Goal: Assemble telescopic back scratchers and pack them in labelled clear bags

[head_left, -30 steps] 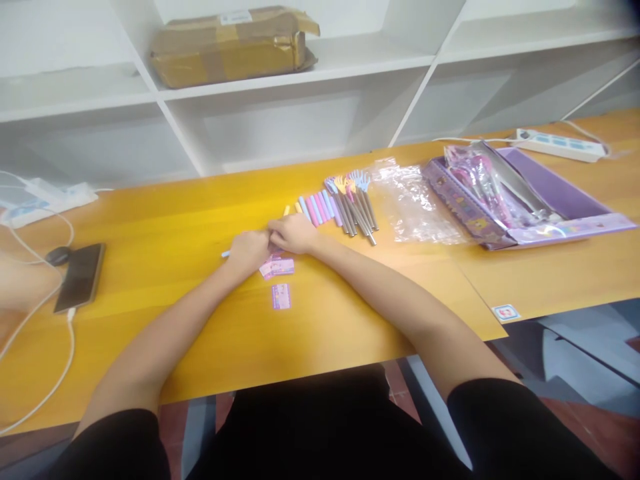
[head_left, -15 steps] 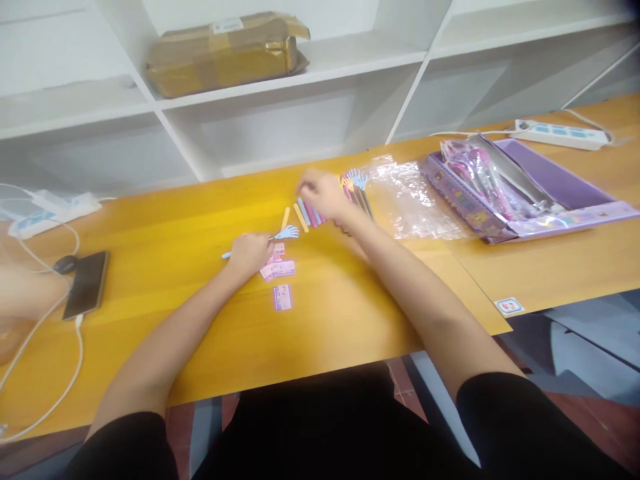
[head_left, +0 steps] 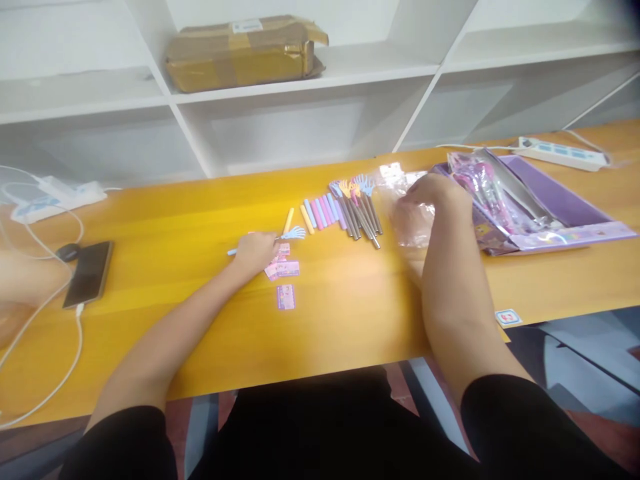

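My left hand [head_left: 257, 252] is closed around a small back scratcher. Its light-blue hand-shaped head [head_left: 294, 233] sticks out to the right, and a blue end [head_left: 233, 252] shows to the left. Under and beside that hand lie several pink printed cards [head_left: 287, 269], with one more card [head_left: 286, 297] nearer me. At the right, my right hand [head_left: 434, 193] is bent down over a clear plastic bag [head_left: 395, 177]; its fingers are blurred and partly hidden. Between the hands lie several back scratchers with metal rods [head_left: 367, 223] and a row of pastel sticks [head_left: 320, 211].
A purple open box [head_left: 575, 187] holding wrapped items stands right of the bag. Power strips [head_left: 563, 153] sit at both ends of the desk. A phone [head_left: 89, 273] with a cable lies left. Behind, a white shelf holds a taped parcel [head_left: 240, 60]. Another person's arm [head_left: 30, 267] enters left.
My right hand has moved right from above the pastel sticks to the plastic bag, uncovering the metal-rod scratchers. My left hand keeps its hold. The view has shifted slightly.
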`<move>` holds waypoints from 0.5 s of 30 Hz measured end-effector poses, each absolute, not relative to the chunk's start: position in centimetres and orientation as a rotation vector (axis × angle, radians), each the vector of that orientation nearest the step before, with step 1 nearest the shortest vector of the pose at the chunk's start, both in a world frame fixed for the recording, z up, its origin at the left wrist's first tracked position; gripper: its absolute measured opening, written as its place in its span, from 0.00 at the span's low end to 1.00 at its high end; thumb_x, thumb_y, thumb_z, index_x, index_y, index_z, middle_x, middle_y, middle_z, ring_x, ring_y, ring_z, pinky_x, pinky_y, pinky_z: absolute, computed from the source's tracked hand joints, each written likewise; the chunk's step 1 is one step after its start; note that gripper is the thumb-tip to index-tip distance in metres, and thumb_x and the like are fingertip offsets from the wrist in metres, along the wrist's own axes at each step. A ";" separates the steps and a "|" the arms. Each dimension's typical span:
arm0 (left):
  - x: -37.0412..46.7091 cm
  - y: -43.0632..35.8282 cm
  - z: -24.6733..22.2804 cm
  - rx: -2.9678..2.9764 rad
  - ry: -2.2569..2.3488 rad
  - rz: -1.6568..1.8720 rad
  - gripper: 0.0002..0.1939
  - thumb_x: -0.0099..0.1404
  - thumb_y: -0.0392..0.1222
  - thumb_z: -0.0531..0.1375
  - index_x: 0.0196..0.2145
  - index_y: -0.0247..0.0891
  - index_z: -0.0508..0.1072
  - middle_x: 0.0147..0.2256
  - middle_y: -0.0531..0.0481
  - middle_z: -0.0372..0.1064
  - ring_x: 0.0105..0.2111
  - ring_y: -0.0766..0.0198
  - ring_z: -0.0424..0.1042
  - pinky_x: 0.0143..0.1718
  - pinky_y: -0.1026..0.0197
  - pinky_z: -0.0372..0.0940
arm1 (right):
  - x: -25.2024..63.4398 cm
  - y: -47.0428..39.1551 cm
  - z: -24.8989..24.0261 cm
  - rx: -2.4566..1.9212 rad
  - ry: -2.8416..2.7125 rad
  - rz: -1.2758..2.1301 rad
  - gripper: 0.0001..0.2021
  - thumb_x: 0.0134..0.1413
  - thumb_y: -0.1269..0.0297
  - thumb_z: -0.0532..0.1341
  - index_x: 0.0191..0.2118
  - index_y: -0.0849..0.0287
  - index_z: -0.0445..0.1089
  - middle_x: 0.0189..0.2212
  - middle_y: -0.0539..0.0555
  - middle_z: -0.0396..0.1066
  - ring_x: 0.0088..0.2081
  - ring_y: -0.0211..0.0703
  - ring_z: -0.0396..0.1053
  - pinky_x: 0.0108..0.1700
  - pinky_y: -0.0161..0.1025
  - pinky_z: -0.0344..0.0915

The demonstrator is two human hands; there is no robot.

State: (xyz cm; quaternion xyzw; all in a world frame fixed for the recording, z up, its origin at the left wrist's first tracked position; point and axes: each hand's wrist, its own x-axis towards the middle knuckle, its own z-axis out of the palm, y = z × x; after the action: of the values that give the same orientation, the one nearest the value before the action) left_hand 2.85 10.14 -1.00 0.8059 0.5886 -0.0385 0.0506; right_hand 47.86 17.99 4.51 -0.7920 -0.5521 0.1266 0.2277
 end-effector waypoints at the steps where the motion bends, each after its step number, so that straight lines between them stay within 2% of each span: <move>1: 2.9 10.1 -0.9 2.446 1.785 -0.110 0.23 0.79 0.47 0.50 0.51 0.36 0.83 0.47 0.31 0.83 0.50 0.40 0.82 0.48 0.49 0.70 | 47.7 17.6 5.3 -2.248 -1.524 0.411 0.18 0.42 0.69 0.81 0.15 0.63 0.74 0.18 0.60 0.73 0.23 0.34 0.62 0.34 0.48 0.56; 3: 2.8 10.0 -0.2 2.428 1.767 -0.092 0.21 0.78 0.46 0.52 0.48 0.36 0.84 0.45 0.32 0.83 0.48 0.41 0.82 0.46 0.50 0.69 | 47.2 16.7 7.1 -2.367 -1.550 0.505 0.16 0.44 0.71 0.81 0.17 0.62 0.75 0.20 0.58 0.73 0.24 0.34 0.63 0.35 0.49 0.57; 7: 2.0 9.9 2.7 2.402 1.692 -0.013 0.17 0.77 0.44 0.53 0.39 0.38 0.80 0.38 0.39 0.80 0.40 0.49 0.80 0.41 0.54 0.67 | 45.3 14.2 11.3 -2.251 -1.605 0.463 0.18 0.59 0.62 0.76 0.22 0.59 0.72 0.19 0.50 0.67 0.24 0.30 0.59 0.34 0.47 0.55; 9: 1.1 9.9 4.4 2.348 1.647 0.099 0.15 0.78 0.47 0.52 0.44 0.39 0.77 0.37 0.45 0.77 0.36 0.56 0.77 0.38 0.57 0.66 | 43.7 13.0 13.0 -1.948 -1.660 0.679 0.16 0.66 0.64 0.72 0.27 0.59 0.73 0.19 0.46 0.65 0.23 0.27 0.59 0.32 0.44 0.54; 10: 0.6 9.8 5.2 2.191 1.594 0.287 0.14 0.77 0.50 0.56 0.49 0.39 0.75 0.39 0.46 0.76 0.35 0.59 0.74 0.37 0.58 0.66 | 42.7 12.5 13.6 -1.763 -1.686 0.853 0.14 0.68 0.65 0.71 0.29 0.59 0.74 0.20 0.46 0.66 0.23 0.26 0.61 0.30 0.41 0.54; 11: 0.2 9.7 5.9 2.035 1.517 0.443 0.18 0.76 0.52 0.58 0.57 0.40 0.71 0.40 0.48 0.74 0.33 0.61 0.72 0.36 0.59 0.67 | 41.5 12.1 14.1 -1.590 -1.717 0.989 0.12 0.67 0.65 0.72 0.30 0.59 0.76 0.21 0.47 0.68 0.22 0.26 0.62 0.29 0.39 0.53; 13: -0.3 9.2 6.8 1.784 1.301 0.585 0.35 0.73 0.54 0.64 0.71 0.45 0.57 0.42 0.50 0.70 0.30 0.65 0.69 0.34 0.59 0.68 | 38.4 11.5 14.6 -1.284 -1.779 1.168 0.14 0.60 0.59 0.79 0.31 0.58 0.76 0.21 0.47 0.71 0.21 0.29 0.63 0.24 0.35 0.54; 15: -0.1 8.4 7.2 1.623 1.126 0.633 0.47 0.69 0.52 0.70 0.76 0.53 0.48 0.46 0.50 0.69 0.28 0.68 0.67 0.33 0.59 0.69 | 34.7 11.0 14.6 -1.127 -1.787 1.257 0.18 0.55 0.53 0.81 0.33 0.56 0.76 0.23 0.47 0.73 0.20 0.32 0.64 0.21 0.34 0.55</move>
State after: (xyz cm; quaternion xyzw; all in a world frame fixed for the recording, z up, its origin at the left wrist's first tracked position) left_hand -0.05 8.44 7.20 0.6737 0.4673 0.2628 0.5086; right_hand 34.73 11.01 14.58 -0.4319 -0.6848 0.4819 0.3351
